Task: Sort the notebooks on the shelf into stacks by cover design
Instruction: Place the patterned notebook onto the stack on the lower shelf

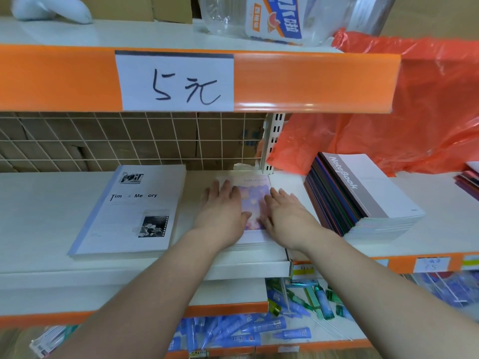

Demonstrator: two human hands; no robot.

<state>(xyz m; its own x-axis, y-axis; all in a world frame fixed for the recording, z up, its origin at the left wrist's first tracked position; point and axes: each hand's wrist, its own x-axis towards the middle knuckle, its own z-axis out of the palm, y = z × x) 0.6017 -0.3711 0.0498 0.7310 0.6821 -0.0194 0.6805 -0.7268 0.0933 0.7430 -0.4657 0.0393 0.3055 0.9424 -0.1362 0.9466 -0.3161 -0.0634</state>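
Both hands lie flat with straight fingers, grasping nothing: the left hand (223, 211) covers the left part of the pastel notebook (255, 200) and the right hand (285, 216) its right part, palms down on the pink-and-violet cover. That notebook sits on the white shelf (39, 216) between two other piles, the "Time & Memory" stack (129, 211) just to its left and the fanned "NoteBook" stack (363, 193) near its right. The step looks like squaring or seating this design in its own spot. To do it well, press evenly with both palms so the top cover does not skid off whatever lies under it, then slide the fingertips out to the side edges and nudge them flush. A clear gap on each side would stop the designs mingling. The front edge sits near the shelf lip, so a push toward the back is safer than a pull.
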